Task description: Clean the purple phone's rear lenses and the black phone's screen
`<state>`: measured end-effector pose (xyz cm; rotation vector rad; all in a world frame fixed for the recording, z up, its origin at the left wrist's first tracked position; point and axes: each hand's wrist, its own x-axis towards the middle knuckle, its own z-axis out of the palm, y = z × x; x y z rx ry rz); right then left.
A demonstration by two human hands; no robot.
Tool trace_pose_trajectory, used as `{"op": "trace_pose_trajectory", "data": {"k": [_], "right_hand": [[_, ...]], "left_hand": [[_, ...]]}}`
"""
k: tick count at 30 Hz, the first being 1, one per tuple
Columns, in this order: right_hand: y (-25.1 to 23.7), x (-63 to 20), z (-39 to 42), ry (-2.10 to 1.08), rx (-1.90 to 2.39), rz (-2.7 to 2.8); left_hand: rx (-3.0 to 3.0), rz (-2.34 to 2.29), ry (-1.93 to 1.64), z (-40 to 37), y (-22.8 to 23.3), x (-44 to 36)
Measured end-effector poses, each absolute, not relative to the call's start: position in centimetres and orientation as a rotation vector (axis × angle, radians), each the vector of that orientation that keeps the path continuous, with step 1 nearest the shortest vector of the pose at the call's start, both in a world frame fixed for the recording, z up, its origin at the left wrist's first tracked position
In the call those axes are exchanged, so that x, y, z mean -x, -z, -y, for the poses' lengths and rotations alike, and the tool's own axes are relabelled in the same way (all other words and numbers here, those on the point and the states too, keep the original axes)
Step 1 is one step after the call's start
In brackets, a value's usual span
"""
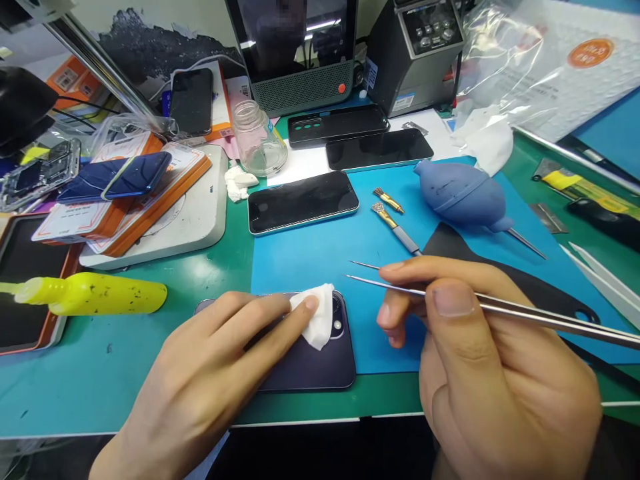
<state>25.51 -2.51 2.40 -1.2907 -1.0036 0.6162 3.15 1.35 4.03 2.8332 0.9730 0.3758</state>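
A dark purple phone (310, 367) lies back side up near the front edge of the mat, its camera lenses at the right end. Over the part beside the lenses, my left hand (215, 360) presses a folded white tissue (320, 320) with its fingertips; its other fingers bend over the phone and partly hide it. My right hand (495, 353) pinches a pair of metal tweezers (520, 313) between thumb and index finger. The tweezer tips point left, slightly apart with nothing between them, above the blue mat (310, 257).
Another phone (303, 203) lies screen up behind, near two small brushes (395, 230) and a blue air blower (463, 193). A yellow bottle (107, 293) lies at left. Behind stand a glass jar (257, 140) and stacked boxes (150, 213); a utility knife (590, 190) is at right.
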Motion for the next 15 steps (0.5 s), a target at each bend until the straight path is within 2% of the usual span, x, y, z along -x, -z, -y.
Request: {"op": "trace_pose_trajectory", "data": {"k": [9,14,15], "right_hand": [[-2.0,-25.7,2.4,-0.697,1.211,1.019],[-2.1,-25.5,2.5,-0.69,1.195,0.98],[-2.2,-25.5,2.5,-0.679,1.194,0.957]], "left_hand": [[-2.947,-0.838,-0.312,-2.2,-4.4,-3.2],[-2.893,-0.945,-0.362,0.2,-4.7,0.1],[-2.865,-1.088,-0.42,0.7,-4.7,1.8]]}}
